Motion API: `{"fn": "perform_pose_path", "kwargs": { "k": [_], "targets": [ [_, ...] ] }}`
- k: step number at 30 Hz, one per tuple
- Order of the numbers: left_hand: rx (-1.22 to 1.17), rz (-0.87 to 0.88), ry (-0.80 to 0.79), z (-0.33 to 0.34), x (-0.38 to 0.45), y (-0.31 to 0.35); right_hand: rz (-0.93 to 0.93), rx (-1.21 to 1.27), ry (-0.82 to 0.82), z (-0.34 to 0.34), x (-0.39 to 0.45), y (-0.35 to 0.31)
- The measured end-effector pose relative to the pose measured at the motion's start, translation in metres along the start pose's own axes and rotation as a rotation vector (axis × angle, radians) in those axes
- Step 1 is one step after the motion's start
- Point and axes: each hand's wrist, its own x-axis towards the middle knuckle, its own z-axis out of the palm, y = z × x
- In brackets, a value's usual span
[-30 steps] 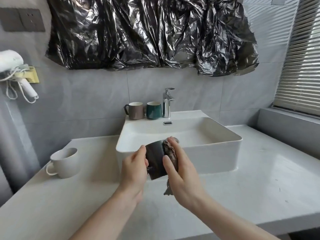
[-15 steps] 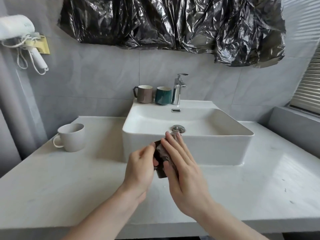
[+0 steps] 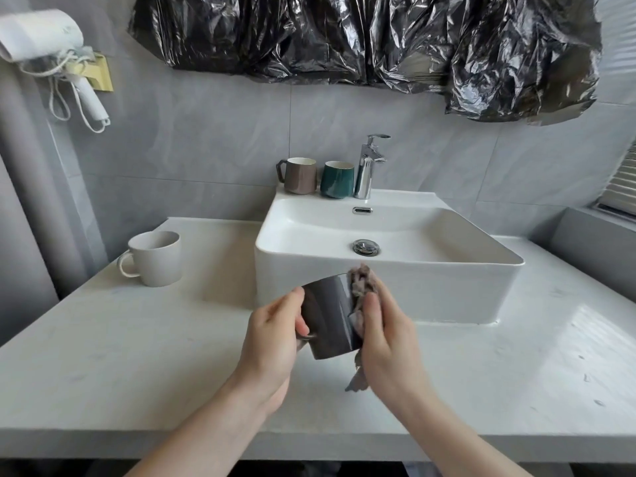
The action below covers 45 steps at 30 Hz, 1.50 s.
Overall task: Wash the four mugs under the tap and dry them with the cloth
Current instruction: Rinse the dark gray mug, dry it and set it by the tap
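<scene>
Left hand (image 3: 272, 333) grips my dark mug (image 3: 328, 320); right hand (image 3: 387, 333) at 3 o'clock pinches cloth (image 3: 361, 284) against it

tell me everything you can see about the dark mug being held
The dark mug is a glossy, dark grey cylinder that looks ceramic, with light reflecting off its side. It is held in the air above the countertop, in front of the white sink, tilted with one end leaning away from the camera. The left hand grips its left side, hiding most of what seems to be the handle. The right hand presses a greyish cloth against its right side. Its inside cannot be seen.
</scene>
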Motion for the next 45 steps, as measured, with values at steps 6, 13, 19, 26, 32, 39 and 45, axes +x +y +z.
{"fn": "perform_pose_path", "kwargs": {
  "k": [6,13,19,26,32,39,45],
  "targets": [
    [0.04,0.012,-0.075,-0.008,0.003,-0.004,0.22,0.351,-0.021,0.002,-0.006,0.004],
    [0.117,-0.024,0.028,-0.01,0.001,-0.023,0.155,0.351,-0.011,0.008,-0.016,-0.003],
    [0.044,-0.084,0.05,-0.003,0.001,-0.014,-0.059,0.045,-0.04,0.018,-0.027,0.0],
    [-0.028,-0.067,0.119,-0.001,0.003,-0.014,-0.264,-0.092,0.015,0.022,-0.015,-0.001],
    [-0.056,-0.052,0.126,-0.001,0.009,-0.004,-0.354,-0.107,0.004,0.036,-0.04,-0.018],
    [-0.038,-0.02,0.135,-0.001,0.004,-0.006,-0.046,0.119,0.025,0.035,-0.02,-0.005],
    [-0.056,0.002,0.142,0.001,0.003,-0.006,-0.253,-0.028,0.003,0.034,-0.029,-0.006]
  ]
}}
